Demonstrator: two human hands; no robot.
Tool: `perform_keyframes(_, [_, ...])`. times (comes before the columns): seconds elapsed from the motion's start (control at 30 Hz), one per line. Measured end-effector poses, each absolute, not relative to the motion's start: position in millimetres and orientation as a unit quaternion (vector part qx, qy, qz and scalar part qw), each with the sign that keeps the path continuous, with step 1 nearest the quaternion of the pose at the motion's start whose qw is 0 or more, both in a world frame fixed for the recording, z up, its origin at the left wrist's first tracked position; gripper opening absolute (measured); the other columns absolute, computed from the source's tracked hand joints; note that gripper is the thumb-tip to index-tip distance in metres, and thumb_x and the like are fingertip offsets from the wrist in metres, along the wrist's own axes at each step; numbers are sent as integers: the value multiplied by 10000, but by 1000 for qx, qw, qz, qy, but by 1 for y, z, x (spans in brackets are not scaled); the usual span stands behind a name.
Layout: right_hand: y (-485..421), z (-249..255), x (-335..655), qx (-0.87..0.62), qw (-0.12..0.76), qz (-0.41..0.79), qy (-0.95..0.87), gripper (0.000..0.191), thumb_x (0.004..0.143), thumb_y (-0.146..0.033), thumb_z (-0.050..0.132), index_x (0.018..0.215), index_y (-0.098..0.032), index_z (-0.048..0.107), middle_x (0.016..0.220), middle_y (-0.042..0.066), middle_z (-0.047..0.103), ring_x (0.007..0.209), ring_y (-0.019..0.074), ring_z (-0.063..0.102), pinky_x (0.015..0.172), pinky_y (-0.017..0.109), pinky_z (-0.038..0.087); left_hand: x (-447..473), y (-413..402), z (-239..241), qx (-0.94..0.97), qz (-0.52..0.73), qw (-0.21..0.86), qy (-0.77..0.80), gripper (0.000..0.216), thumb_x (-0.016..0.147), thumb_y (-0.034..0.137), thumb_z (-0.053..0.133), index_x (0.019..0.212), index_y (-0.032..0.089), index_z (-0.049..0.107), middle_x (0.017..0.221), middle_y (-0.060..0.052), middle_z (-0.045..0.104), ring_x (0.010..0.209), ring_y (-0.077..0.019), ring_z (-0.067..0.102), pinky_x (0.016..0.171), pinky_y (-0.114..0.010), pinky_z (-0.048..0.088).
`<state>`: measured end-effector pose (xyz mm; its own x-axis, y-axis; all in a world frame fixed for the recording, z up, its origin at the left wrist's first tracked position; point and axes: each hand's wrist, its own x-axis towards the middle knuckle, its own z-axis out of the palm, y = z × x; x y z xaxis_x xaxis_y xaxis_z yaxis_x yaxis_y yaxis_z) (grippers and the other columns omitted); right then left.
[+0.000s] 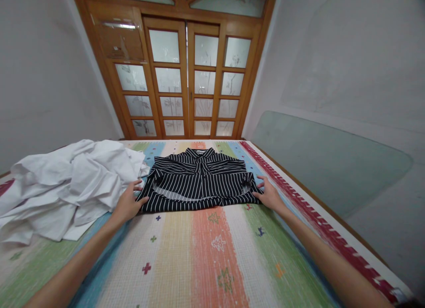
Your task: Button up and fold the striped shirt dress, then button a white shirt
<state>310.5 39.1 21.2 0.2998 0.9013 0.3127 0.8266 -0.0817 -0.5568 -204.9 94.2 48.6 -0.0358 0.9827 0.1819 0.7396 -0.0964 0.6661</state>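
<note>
A black shirt with white stripes (199, 184) lies on the patterned cloth, collar toward the far side. Its lower part is folded up, and the folded bottom edge runs nearest to me. My left hand (129, 202) is at the shirt's left lower corner, thumb touching the fabric and fingers spread apart. At the opposite corner, my right hand (269, 194) has its thumb against the shirt's edge, with the other fingers stretched out. Neither hand is closed around the fabric. Both sleeves appear tucked inward over the shirt, though their ends are hard to make out.
Crumpled white fabric (73, 184) is heaped left of the shirt, close to my left hand. The multicoloured striped cloth (179, 259) covers the table. Wooden doors with glass panes (186, 77) stand beyond the far edge, and a glass panel (325, 153) leans along the right wall.
</note>
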Motion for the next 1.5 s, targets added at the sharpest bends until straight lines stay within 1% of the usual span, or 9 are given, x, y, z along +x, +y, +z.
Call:
perform_keyframes(0.2, [0, 21, 322, -720, 338, 120, -595, 755, 629, -272, 682, 1333, -207, 416, 907, 23, 594, 742, 204, 604, 744, 365, 498, -222, 61, 39, 698, 347, 180, 600, 621, 662, 479, 634, 1198, 181, 540, 1013, -98, 629, 930, -285, 645, 807, -442, 549])
perform_keyframes(0.47, [-84, 26, 334, -682, 279, 200, -646, 898, 655, -252, 658, 1477, -261, 297, 1051, 67, 614, 594, 145, 572, 643, 335, 536, -248, -18, 28, 734, 258, 214, 590, 665, 755, 493, 564, 1350, 232, 422, 1047, -81, 620, 479, -139, 540, 566, -354, 549])
perform_keyframes(0.57, [-95, 38, 333, -675, 272, 139, -672, 925, 620, -193, 664, 1479, -281, 332, 1241, 111, 578, 855, 227, 636, 829, 411, 534, -251, -27, 30, 750, 241, 138, 600, 714, 744, 501, 572, 1388, 247, 396, 1110, -104, 611, 506, -165, 567, 564, -359, 542])
perform_keyframes(0.67, [-85, 52, 330, -636, 281, 96, -712, 781, 642, -221, 702, 1391, -279, 486, 1371, 108, 522, 1222, 317, 507, 1068, 507, 377, -246, -14, 39, 779, 256, 32, 571, 676, 788, 463, 533, 1411, 246, 383, 1234, -133, 569, 843, -281, 660, 778, -423, 552])
perform_keyframes(0.83, [-58, 64, 329, -539, 242, 205, -780, 278, 780, -363, 688, 1041, -273, 727, 1206, 84, 656, 1159, 280, 573, 1056, 485, 403, -228, 21, 54, 874, 229, -8, 429, 630, 791, 185, 471, 1417, 238, 420, 1381, -112, 517, 1257, -307, 497, 1073, -474, 396])
perform_keyframes(1.03, [-47, 66, 321, -529, 225, 195, -795, 557, 713, -202, 664, 1263, -265, 614, 1287, 75, 607, 1237, 266, 503, 1126, 499, 303, -211, 44, 61, 919, 191, 19, 345, 788, 594, -25, 411, 1307, 270, 567, 1163, -62, 651, 1078, -241, 577, 969, -437, 475])
perform_keyframes(1.23, [-41, 74, 310, -512, 197, 209, -810, 267, 642, -92, 556, 827, -224, 697, 895, 46, 650, 929, 228, 585, 1009, 470, 402, -204, 47, 76, 924, 180, 65, 330, 449, 561, 17, 442, 861, 223, 704, 876, -61, 661, 845, -223, 581, 784, -364, 494])
perform_keyframes(1.37, [-35, 75, 314, -504, 277, 290, -765, 13, 691, -205, 633, 697, -204, 621, 821, 59, 676, 832, 227, 618, 845, 395, 491, -205, 43, 81, 859, 247, 178, 411, 320, 577, 150, 478, 824, 227, 666, 889, -43, 685, 873, -236, 609, 819, -351, 509])
perform_keyframes(1.5, [-26, 69, 322, -539, 409, 311, -668, 286, 676, -438, 738, 711, -198, 586, 751, 55, 673, 730, 210, 632, 703, 335, 523, -207, 42, 82, 770, 314, 243, 499, 216, 606, 297, 525, 775, 224, 638, 798, -32, 698, 825, -255, 630, 790, -340, 525])
